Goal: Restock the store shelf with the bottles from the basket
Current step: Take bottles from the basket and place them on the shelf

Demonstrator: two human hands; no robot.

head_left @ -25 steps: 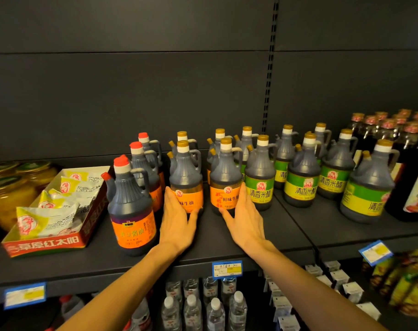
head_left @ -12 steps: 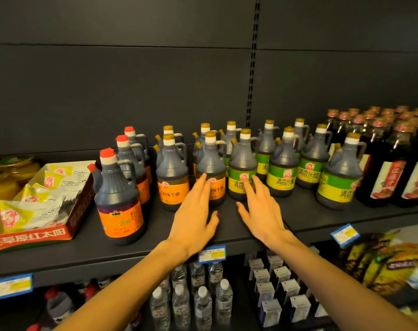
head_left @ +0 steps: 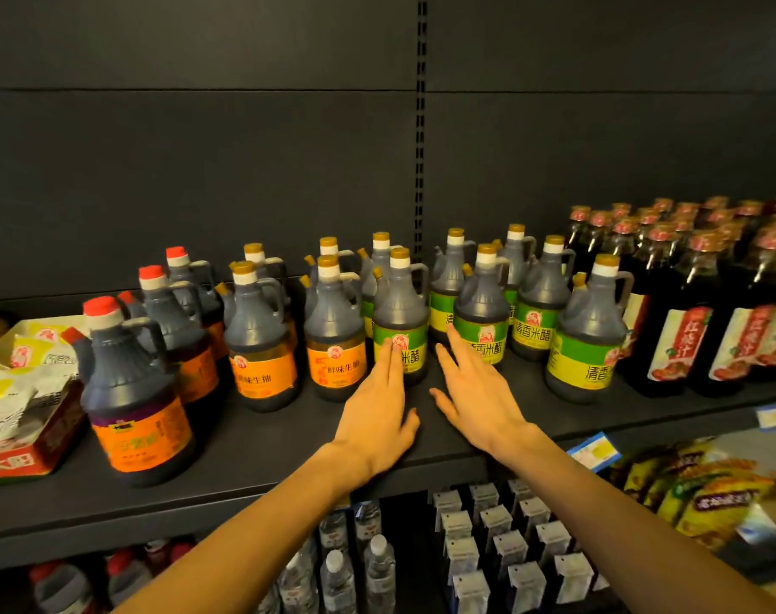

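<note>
Left hand (head_left: 377, 414): we reach flat over the shelf (head_left: 262, 454), fingers (head_left: 393, 361) straight and released, tips at the label of the green bottle (head_left: 399, 321).
Right hand (head_left: 477, 392): also released, fingers spread, tips near the next green bottle (head_left: 483, 321); contact we cannot tell.
Bottles: upright in rows, orange labels (head_left: 262, 334) left, green right, labels forward so shoppers can read them.
Purpose: we judge both hands are squaring the front row.
Basket: out of view.
</note>
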